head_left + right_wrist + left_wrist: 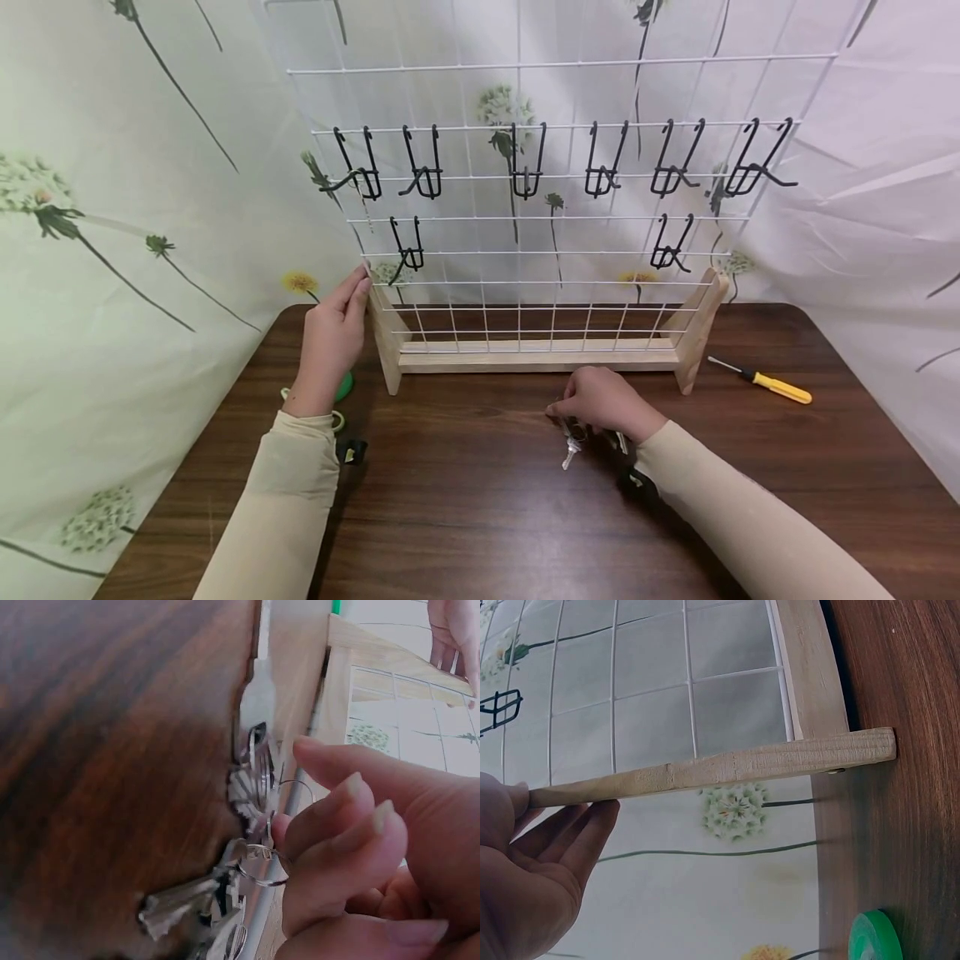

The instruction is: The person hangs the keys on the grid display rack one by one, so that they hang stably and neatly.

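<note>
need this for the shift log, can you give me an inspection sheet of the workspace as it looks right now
surface: dark wood table, bare in the middle.
job's things: bunch of keys on the table; white wire grid rack on a wooden base, black hooks hung on it.
clutter: yellow screwdriver at right; green tape roll by the rack's left foot.
hands: left hand touches the rack's left wooden upright; right hand pinches the keys' ring.
cables: nothing seen.
surroundings: pale flower-print cloth behind and on both sides.
</note>
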### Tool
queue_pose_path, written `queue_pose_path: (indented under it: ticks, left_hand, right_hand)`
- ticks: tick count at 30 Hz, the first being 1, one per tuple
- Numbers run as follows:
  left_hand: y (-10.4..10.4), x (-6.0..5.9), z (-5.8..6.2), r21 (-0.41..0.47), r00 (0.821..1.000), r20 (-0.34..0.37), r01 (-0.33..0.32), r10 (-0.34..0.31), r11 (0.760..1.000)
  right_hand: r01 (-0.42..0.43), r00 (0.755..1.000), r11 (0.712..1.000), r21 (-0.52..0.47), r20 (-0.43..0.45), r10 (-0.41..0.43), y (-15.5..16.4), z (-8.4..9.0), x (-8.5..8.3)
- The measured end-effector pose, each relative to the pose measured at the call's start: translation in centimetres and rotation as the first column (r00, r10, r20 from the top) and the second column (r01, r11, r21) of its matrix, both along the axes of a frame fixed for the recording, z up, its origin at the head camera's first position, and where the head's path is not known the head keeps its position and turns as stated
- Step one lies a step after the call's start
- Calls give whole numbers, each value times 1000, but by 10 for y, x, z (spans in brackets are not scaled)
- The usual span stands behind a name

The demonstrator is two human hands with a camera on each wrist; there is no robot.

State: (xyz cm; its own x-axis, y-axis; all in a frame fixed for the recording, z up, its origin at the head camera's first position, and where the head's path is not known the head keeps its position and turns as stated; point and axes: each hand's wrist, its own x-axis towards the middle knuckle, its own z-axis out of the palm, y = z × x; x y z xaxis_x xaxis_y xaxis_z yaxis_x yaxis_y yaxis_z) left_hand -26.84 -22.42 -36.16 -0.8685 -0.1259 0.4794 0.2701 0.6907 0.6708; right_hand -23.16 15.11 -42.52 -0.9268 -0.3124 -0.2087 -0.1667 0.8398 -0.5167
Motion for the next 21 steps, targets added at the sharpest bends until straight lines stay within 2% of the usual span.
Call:
queue_pose_path:
  ticks: [8,14,21]
  left_hand:
    - [-1,1,0,6,1000,4,30,-30,1000]
    - [-1,0,-1,7,999,-9,32,-32,999]
    - [-1,0,-2,10,1000,-16,19,-19,1000]
  right_hand:
    - [-48,998,999,8,47,47,-2,2,-8]
    - [-38,994,999,-16,102,39,0,1,-12]
    - [-46,996,999,-11,76,46,-5,3,-10]
